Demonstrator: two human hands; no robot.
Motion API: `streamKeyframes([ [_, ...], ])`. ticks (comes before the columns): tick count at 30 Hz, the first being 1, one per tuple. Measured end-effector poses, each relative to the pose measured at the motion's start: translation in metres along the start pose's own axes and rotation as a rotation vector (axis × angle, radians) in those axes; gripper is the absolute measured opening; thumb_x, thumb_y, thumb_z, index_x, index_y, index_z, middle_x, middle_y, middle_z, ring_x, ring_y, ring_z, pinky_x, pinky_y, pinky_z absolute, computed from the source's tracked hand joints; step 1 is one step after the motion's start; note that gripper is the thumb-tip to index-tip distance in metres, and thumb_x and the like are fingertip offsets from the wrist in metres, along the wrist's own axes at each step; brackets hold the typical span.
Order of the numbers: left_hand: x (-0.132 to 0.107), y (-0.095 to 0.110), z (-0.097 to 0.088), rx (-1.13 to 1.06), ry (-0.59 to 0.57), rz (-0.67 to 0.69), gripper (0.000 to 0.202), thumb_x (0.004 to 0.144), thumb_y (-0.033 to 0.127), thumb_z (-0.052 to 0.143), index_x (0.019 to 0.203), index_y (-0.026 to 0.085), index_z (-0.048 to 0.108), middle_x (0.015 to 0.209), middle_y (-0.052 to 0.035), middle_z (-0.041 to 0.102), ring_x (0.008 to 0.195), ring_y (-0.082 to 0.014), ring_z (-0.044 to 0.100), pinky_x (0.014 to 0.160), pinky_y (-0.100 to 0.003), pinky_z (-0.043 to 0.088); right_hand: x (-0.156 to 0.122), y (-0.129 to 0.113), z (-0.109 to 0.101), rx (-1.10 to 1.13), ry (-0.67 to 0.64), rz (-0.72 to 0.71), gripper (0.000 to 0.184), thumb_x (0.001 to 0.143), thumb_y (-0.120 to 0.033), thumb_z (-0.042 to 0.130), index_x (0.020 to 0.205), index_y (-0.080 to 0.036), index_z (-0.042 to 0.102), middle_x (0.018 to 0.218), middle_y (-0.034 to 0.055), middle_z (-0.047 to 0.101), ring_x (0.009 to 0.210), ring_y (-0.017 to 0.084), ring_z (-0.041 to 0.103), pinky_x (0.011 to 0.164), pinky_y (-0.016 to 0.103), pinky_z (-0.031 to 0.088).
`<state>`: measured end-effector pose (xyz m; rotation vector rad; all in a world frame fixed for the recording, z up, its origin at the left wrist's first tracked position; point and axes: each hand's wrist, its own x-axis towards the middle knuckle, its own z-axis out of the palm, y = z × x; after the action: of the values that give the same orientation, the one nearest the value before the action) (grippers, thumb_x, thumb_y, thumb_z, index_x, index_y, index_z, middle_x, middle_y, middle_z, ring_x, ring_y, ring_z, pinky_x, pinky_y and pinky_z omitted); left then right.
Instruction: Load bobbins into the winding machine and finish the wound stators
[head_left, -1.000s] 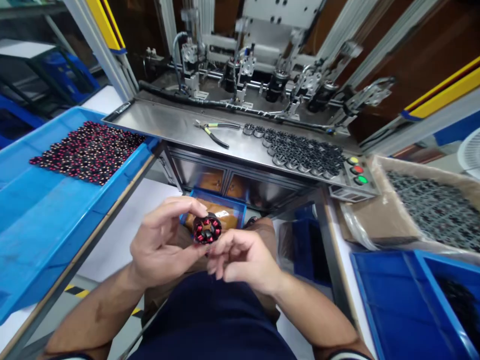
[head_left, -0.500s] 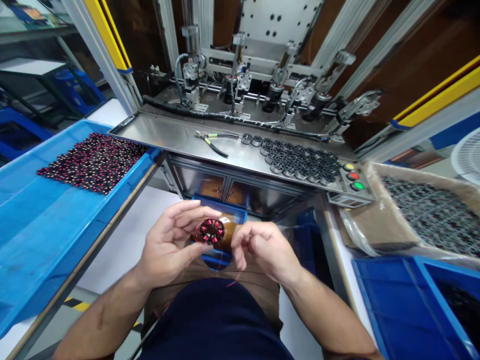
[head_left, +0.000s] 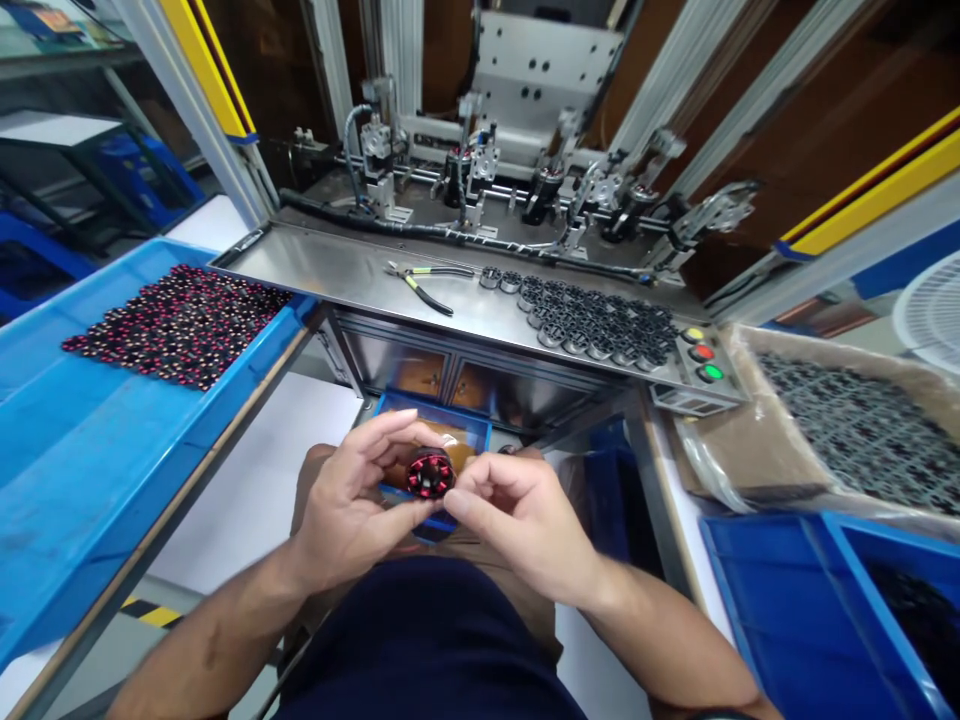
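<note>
My left hand [head_left: 360, 490] holds a small motor stator [head_left: 430, 474], a black ring with red wire windings, between the thumb and fingers. The stator's open face is turned up toward me. Close by on its right, my right hand [head_left: 517, 510] is closed in a pinch, thumb and fingertips at the stator's lower right edge. Whatever lies between those fingertips is too small or hidden to make out. Both hands are above my lap, in front of a blue bin [head_left: 480, 428] low under the machine.
Cutting pliers [head_left: 429, 284] and rows of unwound stator cores [head_left: 600, 318] lie on the metal ledge. Wound stators [head_left: 184, 325] fill part of the blue tray [head_left: 75, 450] at left. At right are push buttons [head_left: 702, 353], a lined carton [head_left: 720, 440] and a blue crate [head_left: 757, 600].
My right hand has moved left to the stator's edge, its fingertips now pinching there. The stator has tilted up toward me, and the red wire that hung below is no longer visible.
</note>
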<state>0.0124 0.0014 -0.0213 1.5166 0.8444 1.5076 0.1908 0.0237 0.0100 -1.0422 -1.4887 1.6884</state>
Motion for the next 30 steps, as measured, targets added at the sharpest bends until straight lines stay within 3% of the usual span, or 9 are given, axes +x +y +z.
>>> streamKeyframes([
  [12, -0.001, 0.011, -0.003, 0.108, 0.009, 0.031, 0.085, 0.068, -0.004, 0.076, 0.14, 0.029, 0.042, 0.118, -0.0072, 0.071, 0.105, -0.0184, 0.069, 0.087, -0.027, 0.06, 0.0, 0.002, -0.002, 0.123, -0.061, 0.02, 0.03, 0.078, -0.041, 0.073, 0.07, -0.015, 0.059, 0.053, -0.0055, 0.051, 0.046, 0.005, 0.039, 0.046, 0.02, 0.029],
  [17, 0.008, 0.014, -0.006, -0.126, -0.01, -0.123, 0.078, 0.066, -0.001, 0.08, 0.131, 0.029, 0.05, 0.111, -0.0074, 0.075, 0.095, -0.02, 0.074, 0.079, -0.026, 0.062, -0.005, 0.005, -0.008, 0.236, -0.144, 0.054, 0.031, 0.077, -0.039, 0.074, 0.065, -0.016, 0.056, 0.045, -0.007, 0.048, 0.039, 0.004, 0.034, 0.042, 0.02, 0.025],
  [23, 0.011, 0.006, -0.006, -0.326, -0.047, -0.359, 0.042, 0.074, 0.008, 0.077, 0.112, 0.021, 0.068, 0.12, -0.0105, 0.071, 0.084, -0.0187, 0.075, 0.078, -0.024, 0.062, -0.009, 0.021, 0.003, 0.178, -0.037, 0.014, 0.03, 0.079, -0.038, 0.073, 0.066, -0.016, 0.058, 0.05, -0.0063, 0.048, 0.044, 0.004, 0.037, 0.044, 0.021, 0.028],
  [27, 0.006, 0.01, 0.0, -0.166, -0.026, -0.365, 0.046, 0.074, 0.013, 0.078, 0.119, 0.02, 0.067, 0.116, -0.0105, 0.073, 0.091, -0.0202, 0.074, 0.083, -0.025, 0.062, -0.007, 0.032, 0.011, 0.142, 0.068, -0.04, 0.031, 0.082, -0.042, 0.069, 0.068, -0.016, 0.057, 0.054, -0.0056, 0.047, 0.048, 0.006, 0.036, 0.048, 0.022, 0.029],
  [30, -0.002, 0.013, 0.003, 0.13, 0.04, -0.188, 0.05, 0.071, 0.012, 0.08, 0.119, 0.021, 0.068, 0.115, -0.008, 0.073, 0.096, -0.0212, 0.073, 0.087, -0.028, 0.061, -0.007, 0.036, 0.01, 0.041, 0.113, -0.155, 0.025, 0.084, -0.038, 0.067, 0.074, -0.017, 0.059, 0.064, -0.002, 0.053, 0.057, 0.01, 0.045, 0.056, 0.025, 0.038],
])
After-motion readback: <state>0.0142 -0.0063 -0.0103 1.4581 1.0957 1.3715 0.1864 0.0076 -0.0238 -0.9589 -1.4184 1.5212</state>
